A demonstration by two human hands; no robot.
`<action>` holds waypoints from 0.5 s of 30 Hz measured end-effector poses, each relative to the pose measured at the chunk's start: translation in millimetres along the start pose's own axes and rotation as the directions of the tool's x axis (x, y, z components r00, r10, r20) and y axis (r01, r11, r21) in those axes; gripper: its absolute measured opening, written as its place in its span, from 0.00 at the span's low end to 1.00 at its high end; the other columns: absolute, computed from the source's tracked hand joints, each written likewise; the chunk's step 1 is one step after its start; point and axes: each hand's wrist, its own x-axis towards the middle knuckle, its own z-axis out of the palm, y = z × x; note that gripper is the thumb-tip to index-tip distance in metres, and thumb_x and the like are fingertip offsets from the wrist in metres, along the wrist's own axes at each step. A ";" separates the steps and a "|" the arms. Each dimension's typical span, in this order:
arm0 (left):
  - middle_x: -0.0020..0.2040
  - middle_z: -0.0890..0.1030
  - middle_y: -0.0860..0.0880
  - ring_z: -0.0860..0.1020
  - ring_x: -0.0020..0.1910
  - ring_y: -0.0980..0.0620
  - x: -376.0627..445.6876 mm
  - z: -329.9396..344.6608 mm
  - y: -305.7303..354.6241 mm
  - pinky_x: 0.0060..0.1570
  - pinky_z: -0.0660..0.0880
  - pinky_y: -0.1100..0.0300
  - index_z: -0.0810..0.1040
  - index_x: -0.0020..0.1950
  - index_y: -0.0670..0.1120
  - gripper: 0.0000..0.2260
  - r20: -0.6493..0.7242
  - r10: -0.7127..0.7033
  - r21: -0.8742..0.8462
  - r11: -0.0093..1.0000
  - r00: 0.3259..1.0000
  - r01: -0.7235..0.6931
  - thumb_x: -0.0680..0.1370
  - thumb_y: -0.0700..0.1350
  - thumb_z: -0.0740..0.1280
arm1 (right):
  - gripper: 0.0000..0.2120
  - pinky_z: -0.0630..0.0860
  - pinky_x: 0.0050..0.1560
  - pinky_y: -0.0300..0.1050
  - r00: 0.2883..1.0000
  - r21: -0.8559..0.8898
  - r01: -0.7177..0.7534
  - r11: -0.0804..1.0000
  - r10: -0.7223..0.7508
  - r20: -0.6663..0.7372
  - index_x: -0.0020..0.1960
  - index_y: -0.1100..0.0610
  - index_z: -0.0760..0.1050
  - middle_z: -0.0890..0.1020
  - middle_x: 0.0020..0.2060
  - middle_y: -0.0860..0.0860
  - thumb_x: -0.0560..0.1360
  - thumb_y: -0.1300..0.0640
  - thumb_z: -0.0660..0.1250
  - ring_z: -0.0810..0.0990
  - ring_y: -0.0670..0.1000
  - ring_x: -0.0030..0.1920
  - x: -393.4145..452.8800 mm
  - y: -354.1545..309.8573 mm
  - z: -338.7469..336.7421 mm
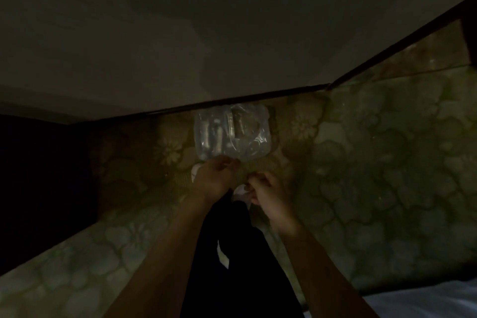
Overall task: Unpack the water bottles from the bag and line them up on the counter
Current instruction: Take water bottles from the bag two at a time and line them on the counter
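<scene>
A clear plastic bag (232, 134) with water bottles inside lies on the flower-patterned floor, close to the dark skirting of the wall. Only faint upright bottle shapes show through the plastic in the dim light. My left hand (215, 179) reaches to the bag's near edge, and its curled fingers grip the plastic there. My right hand (267, 200) sits just right of it, a little short of the bag, with its fingers curled. The dark hides whether that hand pinches any plastic. No counter is in view.
The pale wall (180, 46) rises right behind the bag and bends at a corner (329, 85) to the right. My dark-trousered legs (232, 253) stretch out between my forearms. A black area fills the left side, and light fabric (426, 299) lies at the bottom right.
</scene>
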 end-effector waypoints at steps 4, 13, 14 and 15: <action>0.52 0.84 0.46 0.81 0.53 0.48 49.6 3.9 -15.8 0.54 0.77 0.54 0.79 0.60 0.48 0.15 -0.010 0.017 -0.007 1.000 1.000 -0.017 0.79 0.56 0.65 | 0.04 0.75 0.40 0.37 0.999 -0.058 0.042 0.997 -0.041 0.009 0.49 0.52 0.74 0.79 0.43 0.49 0.80 0.58 0.61 0.79 0.46 0.42 61.3 6.7 9.7; 0.56 0.83 0.44 0.82 0.50 0.47 202.1 20.8 -76.5 0.48 0.77 0.56 0.71 0.70 0.49 0.20 0.017 0.063 0.159 0.985 0.998 -0.065 0.80 0.54 0.64 | 0.07 0.78 0.51 0.46 0.992 -0.145 0.104 0.984 -0.113 -0.058 0.55 0.53 0.76 0.80 0.44 0.49 0.79 0.54 0.63 0.80 0.50 0.47 238.6 33.5 29.6; 0.56 0.83 0.44 0.82 0.49 0.48 218.9 22.2 -83.8 0.46 0.76 0.58 0.71 0.69 0.49 0.19 0.025 0.059 0.172 0.983 0.998 -0.063 0.80 0.54 0.64 | 0.07 0.77 0.49 0.45 0.992 -0.157 0.107 0.982 -0.117 -0.056 0.56 0.53 0.76 0.80 0.43 0.49 0.79 0.54 0.63 0.80 0.49 0.45 255.9 35.8 32.2; 0.57 0.83 0.44 0.82 0.49 0.48 235.2 23.3 -89.1 0.44 0.75 0.59 0.72 0.69 0.49 0.19 0.034 0.058 0.193 0.979 0.998 -0.063 0.80 0.54 0.64 | 0.05 0.77 0.49 0.45 0.991 -0.167 0.116 0.979 -0.126 -0.046 0.54 0.53 0.76 0.80 0.42 0.48 0.79 0.55 0.63 0.80 0.48 0.43 272.0 36.4 34.3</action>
